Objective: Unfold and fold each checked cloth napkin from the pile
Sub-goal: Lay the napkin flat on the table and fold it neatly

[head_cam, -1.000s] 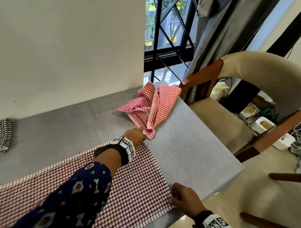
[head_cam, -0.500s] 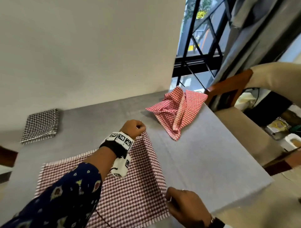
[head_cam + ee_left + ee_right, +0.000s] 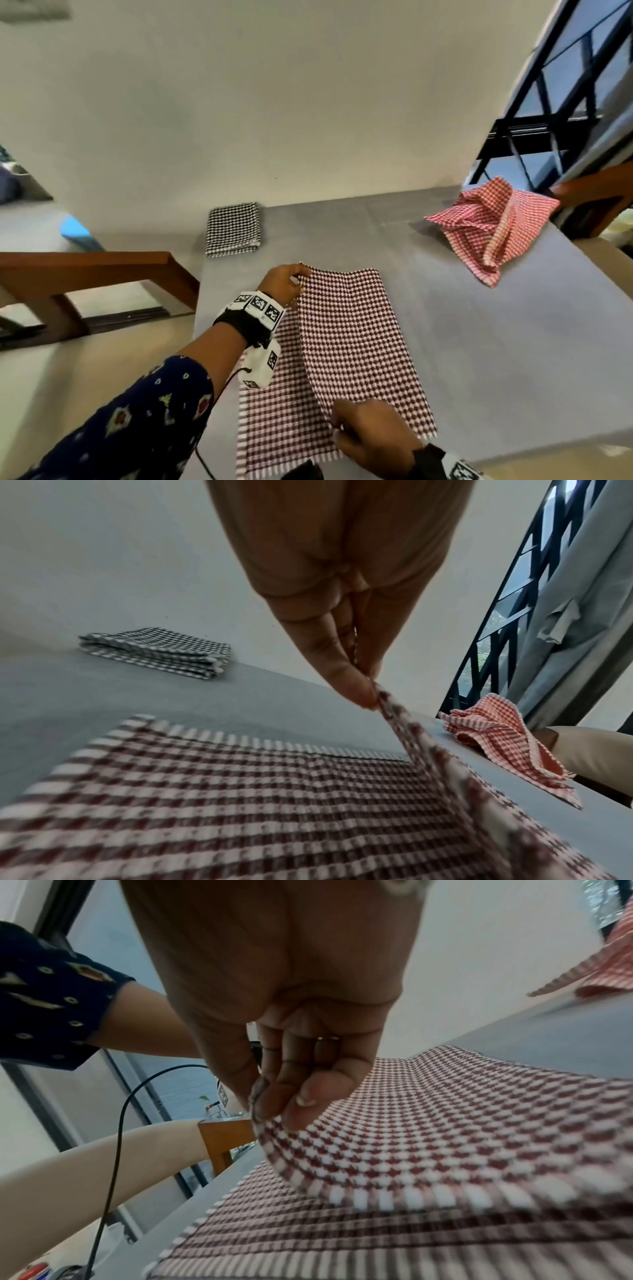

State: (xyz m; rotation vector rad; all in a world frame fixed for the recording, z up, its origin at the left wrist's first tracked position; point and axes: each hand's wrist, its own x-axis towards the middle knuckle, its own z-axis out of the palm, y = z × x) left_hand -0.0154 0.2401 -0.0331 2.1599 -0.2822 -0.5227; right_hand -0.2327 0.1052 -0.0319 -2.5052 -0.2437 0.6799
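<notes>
Nearest the body, the right hand (image 3: 371,435) pinches the near corner of the maroon checked napkin (image 3: 356,346); farther out, the left hand (image 3: 284,284) pinches the far corner. Between them the lifted edge runs near-to-far, its uncovered half lying leftward on the table (image 3: 496,359). Motion blur hides edge alignment. Beyond lie the folded black napkin (image 3: 233,229) and crumpled red napkin (image 3: 489,226).

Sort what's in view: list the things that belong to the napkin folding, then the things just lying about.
Part of the job:
maroon checked napkin, half folded over
left hand, pinching its far corner
right hand, pinching its near corner
crumpled red checked napkin
folded black checked napkin
grey table

Lying about:
wooden chair
window grille
curtain
</notes>
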